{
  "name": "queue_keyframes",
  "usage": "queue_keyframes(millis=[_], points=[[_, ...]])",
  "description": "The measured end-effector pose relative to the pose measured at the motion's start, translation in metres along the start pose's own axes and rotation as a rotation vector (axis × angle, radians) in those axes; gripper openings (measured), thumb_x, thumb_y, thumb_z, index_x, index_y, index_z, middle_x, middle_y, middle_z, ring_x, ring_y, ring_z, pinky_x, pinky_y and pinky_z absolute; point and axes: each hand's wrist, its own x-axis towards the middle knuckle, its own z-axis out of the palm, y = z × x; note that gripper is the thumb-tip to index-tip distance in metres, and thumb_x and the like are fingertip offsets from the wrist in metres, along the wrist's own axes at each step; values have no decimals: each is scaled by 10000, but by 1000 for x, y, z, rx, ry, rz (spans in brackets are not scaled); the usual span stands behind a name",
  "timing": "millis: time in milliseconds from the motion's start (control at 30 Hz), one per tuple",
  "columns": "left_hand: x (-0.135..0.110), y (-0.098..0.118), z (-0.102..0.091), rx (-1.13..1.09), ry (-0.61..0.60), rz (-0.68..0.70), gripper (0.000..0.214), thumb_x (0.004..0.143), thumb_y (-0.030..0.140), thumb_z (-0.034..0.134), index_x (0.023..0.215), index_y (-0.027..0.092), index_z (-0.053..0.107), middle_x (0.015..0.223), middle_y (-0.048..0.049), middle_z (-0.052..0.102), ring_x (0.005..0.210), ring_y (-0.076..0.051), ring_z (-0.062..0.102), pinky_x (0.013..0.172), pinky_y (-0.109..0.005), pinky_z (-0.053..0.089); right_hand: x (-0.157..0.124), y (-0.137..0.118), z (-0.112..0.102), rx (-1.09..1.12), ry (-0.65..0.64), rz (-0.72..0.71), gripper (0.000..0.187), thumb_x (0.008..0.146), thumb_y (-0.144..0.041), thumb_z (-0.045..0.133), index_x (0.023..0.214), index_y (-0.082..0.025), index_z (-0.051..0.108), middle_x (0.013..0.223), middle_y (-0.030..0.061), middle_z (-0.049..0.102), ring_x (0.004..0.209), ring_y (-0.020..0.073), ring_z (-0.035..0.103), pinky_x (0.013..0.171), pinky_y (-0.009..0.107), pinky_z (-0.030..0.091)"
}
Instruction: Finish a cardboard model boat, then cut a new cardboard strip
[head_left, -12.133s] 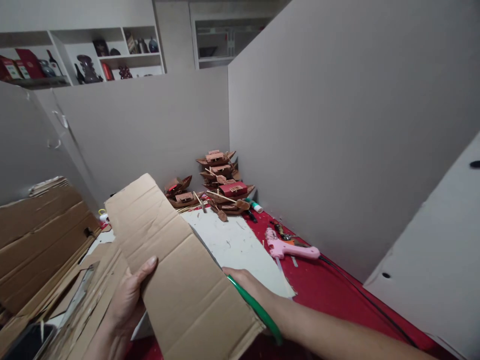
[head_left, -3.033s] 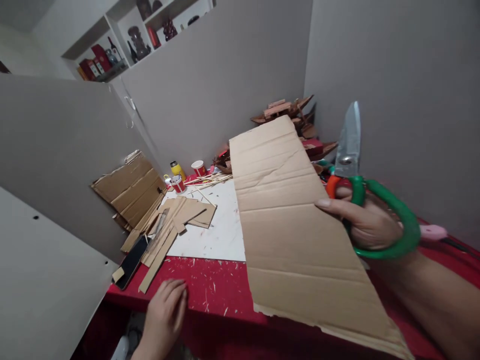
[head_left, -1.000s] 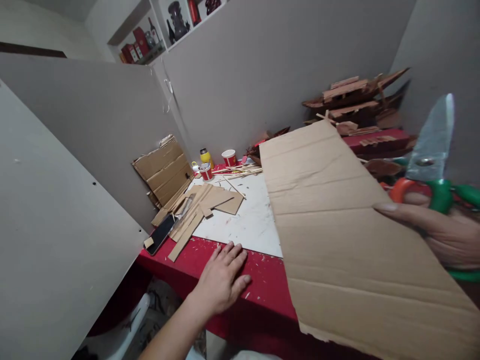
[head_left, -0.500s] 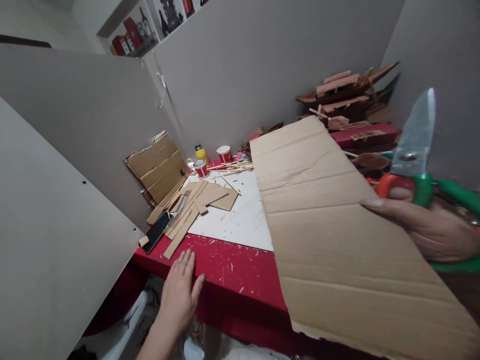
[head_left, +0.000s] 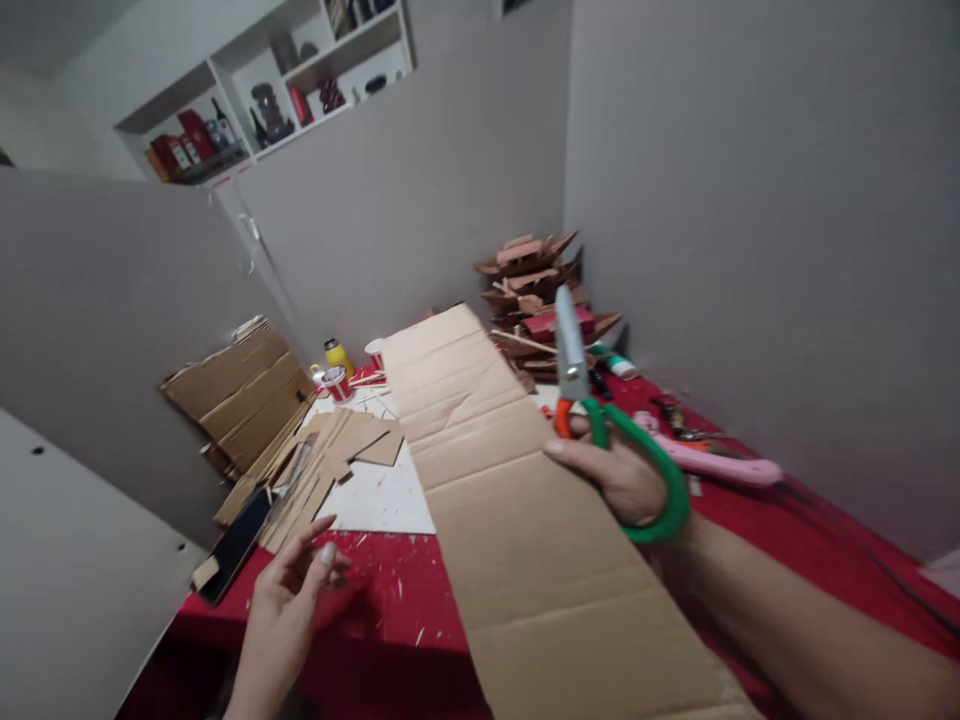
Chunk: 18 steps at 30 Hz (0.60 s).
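My right hand [head_left: 619,475] grips a long sheet of brown cardboard [head_left: 517,510] by its right edge, thumb on top, and the same hand holds green-handled scissors [head_left: 592,410] with the blade pointing up. The sheet slants over the red table [head_left: 390,620] toward me. My left hand [head_left: 289,600] hovers over the table's front left part, fingers loosely apart, holding nothing. It is nearest a heap of cut cardboard strips [head_left: 315,475].
A white board [head_left: 379,495] lies on the table. A black phone [head_left: 236,545] lies at the left edge. Folded cardboard [head_left: 240,395] leans on the left partition. Small cups and a yellow bottle [head_left: 337,355] stand at the back. Stacked model boats [head_left: 536,300] fill the corner; a pink glue gun [head_left: 716,465] lies right.
My view has swung right and back. My left hand has risen from the table's front edge, palm turned up. The right hand still holds the cardboard and scissors, now nearer the middle of view.
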Motion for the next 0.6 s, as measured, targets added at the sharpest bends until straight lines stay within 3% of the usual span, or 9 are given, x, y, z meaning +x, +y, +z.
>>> queue_keyframes(millis=[67, 133, 200, 267, 400, 600], points=[[20, 20, 34, -248, -181, -29, 576, 753, 478, 656, 1239, 188, 554, 940, -99, 706, 771, -211, 662, 654, -304, 520, -1, 4, 4, 117, -64, 32, 338, 674, -425, 662, 911, -185, 639, 836, 89, 704, 715, 270, 668, 651, 394, 533], [37, 35, 65, -450, -340, -73, 500, 751, 478, 663, 1148, 179, 603, 899, -92, 705, 731, -193, 662, 588, -276, 513, -2, 11, 7, 122, -97, 3, 308, 706, -428, 657, 903, -191, 635, 810, 65, 690, 713, 252, 651, 672, 382, 526], [52, 43, 91, -563, -388, -105, 372, 723, 456, 702, 921, 144, 660, 695, -43, 677, 555, -132, 614, 513, -224, 474, -4, 16, 7, 38, -93, -35, 287, 741, -442, 634, 875, -188, 631, 777, 51, 671, 720, 242, 629, 676, 365, 513], [64, 46, 108, -610, -406, -123, 318, 700, 395, 740, 857, 129, 661, 686, -46, 686, 568, -138, 630, 570, -237, 497, -4, 20, 7, -59, -72, -62, 282, 753, -450, 623, 835, -181, 623, 750, 43, 651, 725, 236, 607, 671, 349, 497], [83, 50, 120, -667, -386, -113, 347, 686, 314, 760, 968, 146, 648, 906, -93, 733, 838, -237, 691, 772, -329, 528, 1, 25, 6, -159, -41, -111, 263, 756, -433, 613, 783, -173, 589, 717, 21, 600, 690, 200, 557, 647, 314, 462], [101, 50, 120, -696, -399, -56, 368, 685, 304, 761, 999, 145, 654, 953, -101, 736, 947, -268, 676, 855, -362, 518, 9, 28, 9, -139, 36, -165, 257, 758, -421, 584, 768, -172, 520, 716, -1, 531, 672, 153, 490, 645, 277, 423]])
